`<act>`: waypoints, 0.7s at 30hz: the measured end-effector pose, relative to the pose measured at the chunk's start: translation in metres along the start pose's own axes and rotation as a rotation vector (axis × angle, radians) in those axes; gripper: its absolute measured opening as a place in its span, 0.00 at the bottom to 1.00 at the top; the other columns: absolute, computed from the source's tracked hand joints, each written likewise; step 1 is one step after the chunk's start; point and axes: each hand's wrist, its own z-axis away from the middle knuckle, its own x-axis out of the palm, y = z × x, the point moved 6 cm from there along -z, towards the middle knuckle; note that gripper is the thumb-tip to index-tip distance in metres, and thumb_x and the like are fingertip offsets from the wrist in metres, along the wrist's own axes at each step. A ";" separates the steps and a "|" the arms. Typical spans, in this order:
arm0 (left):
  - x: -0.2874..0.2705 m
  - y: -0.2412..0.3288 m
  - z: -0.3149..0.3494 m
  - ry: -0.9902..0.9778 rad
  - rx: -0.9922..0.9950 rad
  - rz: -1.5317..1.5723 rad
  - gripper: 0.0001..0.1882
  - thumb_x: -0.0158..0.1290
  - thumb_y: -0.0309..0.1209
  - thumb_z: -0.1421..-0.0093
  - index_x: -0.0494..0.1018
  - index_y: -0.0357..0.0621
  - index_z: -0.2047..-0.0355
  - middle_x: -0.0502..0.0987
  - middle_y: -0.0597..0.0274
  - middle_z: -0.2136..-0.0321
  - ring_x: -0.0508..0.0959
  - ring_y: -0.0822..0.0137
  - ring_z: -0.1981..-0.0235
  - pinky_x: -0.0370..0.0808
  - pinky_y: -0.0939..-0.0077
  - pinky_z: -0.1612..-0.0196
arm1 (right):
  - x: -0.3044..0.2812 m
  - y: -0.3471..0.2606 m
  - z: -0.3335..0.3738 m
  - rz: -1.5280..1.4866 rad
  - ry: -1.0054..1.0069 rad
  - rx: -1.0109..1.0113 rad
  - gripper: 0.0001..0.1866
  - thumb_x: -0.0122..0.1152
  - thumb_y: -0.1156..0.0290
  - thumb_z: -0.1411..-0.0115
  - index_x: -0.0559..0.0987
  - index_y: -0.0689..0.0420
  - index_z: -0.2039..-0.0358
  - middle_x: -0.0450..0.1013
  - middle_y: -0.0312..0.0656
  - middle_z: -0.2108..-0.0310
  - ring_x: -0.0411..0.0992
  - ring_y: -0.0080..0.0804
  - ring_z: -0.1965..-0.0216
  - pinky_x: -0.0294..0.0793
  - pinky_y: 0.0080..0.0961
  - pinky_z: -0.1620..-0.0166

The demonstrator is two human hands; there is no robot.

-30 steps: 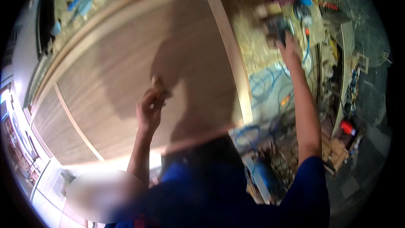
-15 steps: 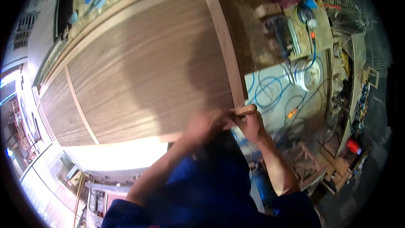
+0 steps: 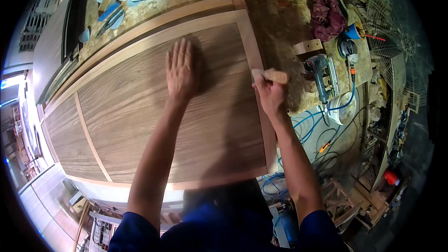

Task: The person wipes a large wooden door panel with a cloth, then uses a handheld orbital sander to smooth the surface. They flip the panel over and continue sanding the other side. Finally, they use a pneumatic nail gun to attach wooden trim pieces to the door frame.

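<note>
A large framed wooden panel (image 3: pixel 140 126) with streaky brown grain lies in front of me. My left hand (image 3: pixel 180 71) rests over its upper middle, palm down with fingers stretched out, holding nothing. Over the panel's pale right frame strip (image 3: pixel 269 147) is my right hand (image 3: pixel 270 94), closed around a short wooden-handled tool (image 3: pixel 278 76). The handle points right, and a flat, light end shows on the left above the strip. Fingers hide part of this tool, so its exact kind is unclear.
Right of the panel, the worktop carries a drilled wooden block (image 3: pixel 308 46), a power tool (image 3: pixel 320 77), a round sander (image 3: pixel 345 48) and a dark red cloth (image 3: pixel 325 14). Beyond them stands a wire fan guard (image 3: pixel 396 37). Blue hoses (image 3: pixel 305 126) trail below near a white bucket (image 3: pixel 342 108).
My left hand has moved from the panel's near edge up to its upper middle and opened flat. My right hand has gone up along the right strip, still gripping the wooden-handled tool.
</note>
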 end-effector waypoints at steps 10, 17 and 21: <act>-0.003 -0.011 -0.035 -0.027 -0.019 0.070 0.37 0.51 0.40 0.28 0.58 0.53 0.21 0.54 0.59 0.20 0.52 0.54 0.19 0.44 0.47 0.19 | 0.040 -0.039 -0.053 0.471 -0.047 -0.294 0.15 0.65 0.84 0.39 0.65 0.59 0.73 0.69 0.47 0.72 0.74 0.53 0.65 0.74 0.47 0.67; -0.010 -0.010 -0.040 -0.052 -0.037 0.110 0.37 0.53 0.38 0.30 0.59 0.52 0.22 0.56 0.57 0.20 0.53 0.51 0.20 0.44 0.45 0.19 | 0.028 0.010 -0.050 0.005 -0.050 0.072 0.08 0.64 0.85 0.37 0.75 0.62 0.71 0.67 0.48 0.75 0.69 0.49 0.73 0.70 0.43 0.70; -0.010 -0.010 -0.038 -0.066 -0.042 0.103 0.37 0.53 0.39 0.31 0.60 0.51 0.22 0.56 0.56 0.21 0.54 0.50 0.20 0.44 0.44 0.19 | 0.027 -0.001 -0.053 0.239 -0.105 -0.138 0.09 0.66 0.82 0.35 0.75 0.63 0.72 0.69 0.49 0.75 0.71 0.48 0.73 0.70 0.43 0.69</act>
